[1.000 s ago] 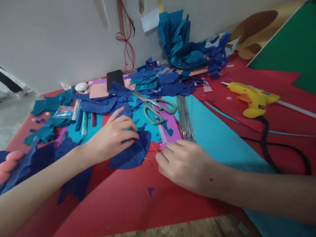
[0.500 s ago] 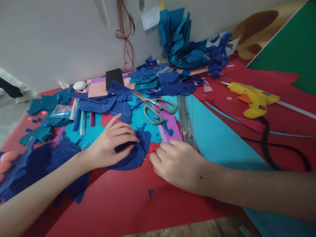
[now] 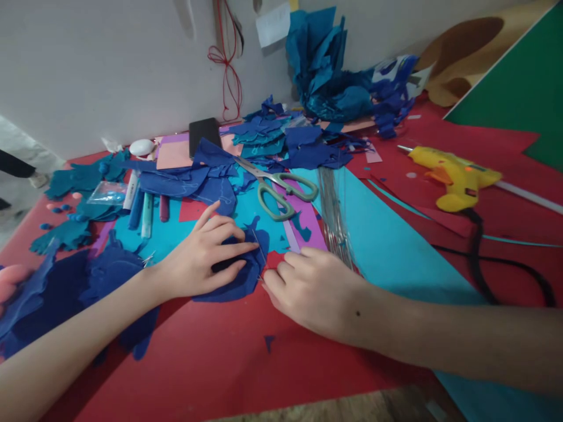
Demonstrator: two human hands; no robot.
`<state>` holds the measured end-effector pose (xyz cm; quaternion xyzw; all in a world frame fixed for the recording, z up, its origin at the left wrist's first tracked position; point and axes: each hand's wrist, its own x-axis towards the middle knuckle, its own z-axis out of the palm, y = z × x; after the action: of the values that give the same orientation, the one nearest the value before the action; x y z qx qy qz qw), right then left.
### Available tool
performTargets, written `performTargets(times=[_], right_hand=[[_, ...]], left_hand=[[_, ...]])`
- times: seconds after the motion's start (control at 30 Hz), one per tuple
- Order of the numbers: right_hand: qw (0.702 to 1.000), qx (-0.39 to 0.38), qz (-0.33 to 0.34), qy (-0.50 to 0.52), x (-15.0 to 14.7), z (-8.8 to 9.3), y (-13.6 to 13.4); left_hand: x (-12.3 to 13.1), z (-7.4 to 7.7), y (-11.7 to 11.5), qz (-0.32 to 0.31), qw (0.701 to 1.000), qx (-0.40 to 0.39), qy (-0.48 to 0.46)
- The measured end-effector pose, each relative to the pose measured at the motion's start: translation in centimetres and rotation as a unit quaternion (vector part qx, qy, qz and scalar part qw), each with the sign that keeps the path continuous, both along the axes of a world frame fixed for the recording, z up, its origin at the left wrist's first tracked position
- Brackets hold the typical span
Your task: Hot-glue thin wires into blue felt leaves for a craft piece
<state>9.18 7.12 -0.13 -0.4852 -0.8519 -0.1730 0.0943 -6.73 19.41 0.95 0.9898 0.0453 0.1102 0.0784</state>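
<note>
My left hand (image 3: 204, 252) lies with its fingers spread over a dark blue felt piece (image 3: 237, 287), the index fingertip by a thin wire (image 3: 258, 246) that crosses the felt. Close beside it, my right hand (image 3: 303, 281) is closed in a pinch at the felt's right edge. A short end of thin wire shows at its fingertips; the rest is hidden by the fingers. Grey-green handled scissors (image 3: 281, 193) lie just beyond both hands, blades parted. Behind my right hand a bundle of thin metal wires (image 3: 332, 217) rests on the turquoise sheet (image 3: 378, 234).
A yellow glue gun (image 3: 457, 176) with a black cord lies at the right. Several markers (image 3: 147, 217), blue felt scraps (image 3: 185, 181), a black phone-like slab (image 3: 204, 136) and pompoms (image 3: 15, 274) spread across the left and back. A green board (image 3: 510, 88) leans at the back right.
My left index finger has stretched out to the right, toward the wire on the felt. My right fingertips have shifted slightly left. The view has moved a little.
</note>
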Motion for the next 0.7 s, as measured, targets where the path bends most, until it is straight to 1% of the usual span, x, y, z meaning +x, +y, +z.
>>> performTargets(times=[0.17, 0.33, 0.57, 0.7], right_hand=[[1.000, 0.015, 0.004, 0.020, 0.0, -0.4, -0.1], [0.997, 0.006, 0.028, 0.066, 0.3, -0.1, -0.3], [0.985, -0.052, 0.010, 0.164, 1.2, 0.0, -0.8], [0.978, -0.084, -0.003, 0.192, 1.3, -0.2, -1.2]], left_hand=[[0.0, -0.1, 0.0, -0.004, 1.000, 0.006, 0.000], [0.0, -0.1, 0.0, -0.013, 1.000, 0.018, 0.005], [0.0, 0.0, -0.1, -0.011, 1.000, 0.021, 0.008], [0.0, 0.1, -0.1, -0.009, 1.000, 0.018, 0.010]])
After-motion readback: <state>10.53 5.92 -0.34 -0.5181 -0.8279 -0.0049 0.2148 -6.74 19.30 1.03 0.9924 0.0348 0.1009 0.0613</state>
